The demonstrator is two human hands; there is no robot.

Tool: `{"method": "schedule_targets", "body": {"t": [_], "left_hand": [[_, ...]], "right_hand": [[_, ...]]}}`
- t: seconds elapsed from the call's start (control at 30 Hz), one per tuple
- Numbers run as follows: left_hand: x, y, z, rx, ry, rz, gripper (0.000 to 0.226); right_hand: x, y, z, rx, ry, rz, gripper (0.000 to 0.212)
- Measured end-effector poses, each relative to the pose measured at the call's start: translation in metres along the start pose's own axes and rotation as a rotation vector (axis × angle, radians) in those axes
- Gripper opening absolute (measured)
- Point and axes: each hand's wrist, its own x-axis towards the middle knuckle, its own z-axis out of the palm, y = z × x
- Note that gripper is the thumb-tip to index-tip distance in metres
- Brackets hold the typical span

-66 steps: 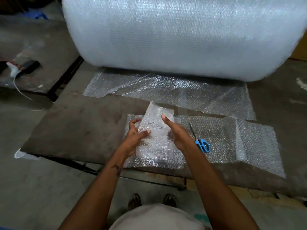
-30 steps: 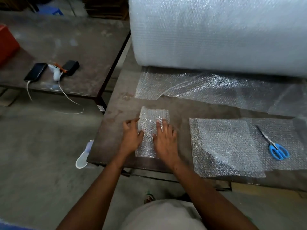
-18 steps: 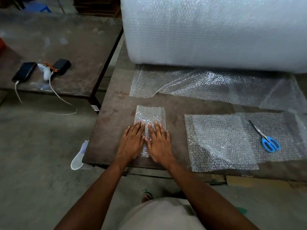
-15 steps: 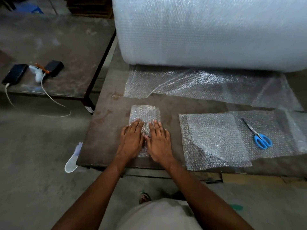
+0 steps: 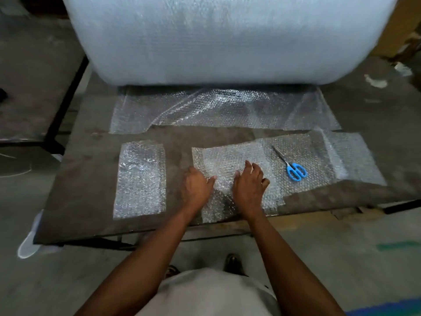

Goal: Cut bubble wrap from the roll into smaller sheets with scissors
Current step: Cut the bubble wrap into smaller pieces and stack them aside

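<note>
- Your left hand [image 5: 197, 190] rests at the left edge of a bubble wrap sheet [image 5: 230, 160], its fingers [image 5: 210, 179] curled onto that edge; whether they pinch it, you cannot tell.
- Your right hand [image 5: 249, 185] lies flat on the same sheet, its fingers [image 5: 252, 168] loosely spread and pressing down.
- The blue-handled scissors [image 5: 292, 167] lie closed on the wrap just right of your right fingers, untouched.
- A folded smaller sheet [image 5: 141, 179] lies on the tabletop [image 5: 79, 190] well left of your left fingers.
- The big roll [image 5: 227, 37] stands beyond your fingers, its loose end [image 5: 223, 110] spread between roll and sheet.
</note>
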Motion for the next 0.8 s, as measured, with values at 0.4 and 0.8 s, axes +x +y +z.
{"method": "schedule_targets", "body": {"t": [0.4, 0.8], "left_hand": [[0.031, -0.021, 0.003, -0.474, -0.040, -0.022, 0.018], [0.028, -0.033, -0.026, -0.702, -0.419, 0.013, 0.038]], "right_hand": [[0.074, 0.085, -0.017, 0.014, -0.159, 0.074, 0.060], [0.113, 0.119, -0.014, 0.458, -0.418, 0.052, 0.052]]}}
